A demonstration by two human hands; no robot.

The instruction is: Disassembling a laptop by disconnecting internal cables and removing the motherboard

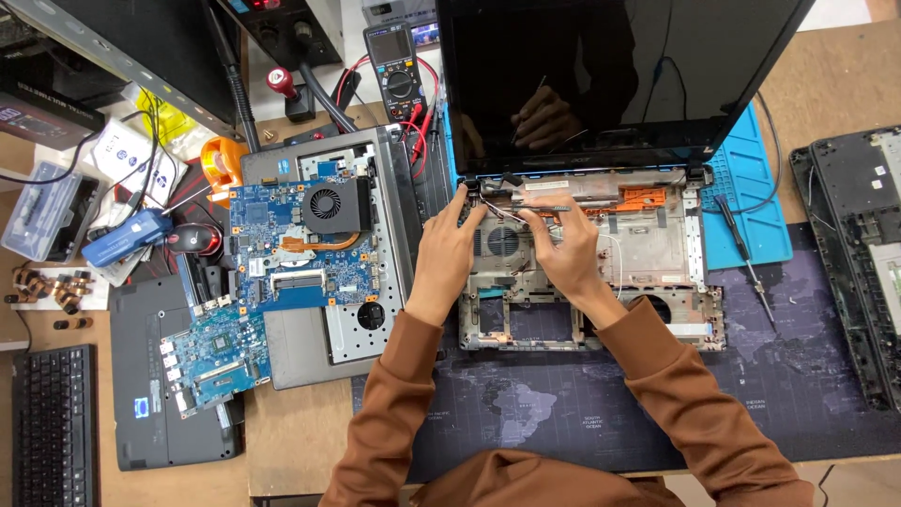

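While both hands work inside it, the stripped laptop base (601, 272) lies on a dark desk mat (798, 376) printed with a world map, which covers the right part of the wooden tabletop (300, 441). Its grey plastic shell is bare of its board, showing ribs, cut-outs, a round fan grille and an orange part near the hinge line. Its long axis runs left to right across the view, the hinged edge on the far side, and the black screen (619, 75) stands open there, tilted away from the person. Left of it lies another opened laptop chassis (375, 310) carrying a blue motherboard (300, 244) with a black fan, and a smaller blue board (211, 357) rests beside that. A blue repair mat (751, 197) shows under the base's far right corner, with a screwdriver (741, 249) lying just beside it. The left hand (449, 249) reaches to the far left hinge corner, fingertips pressed together on something there too small to tell. The right hand (563, 244) has its fingers curled and pinching thin wires near the fan grille.
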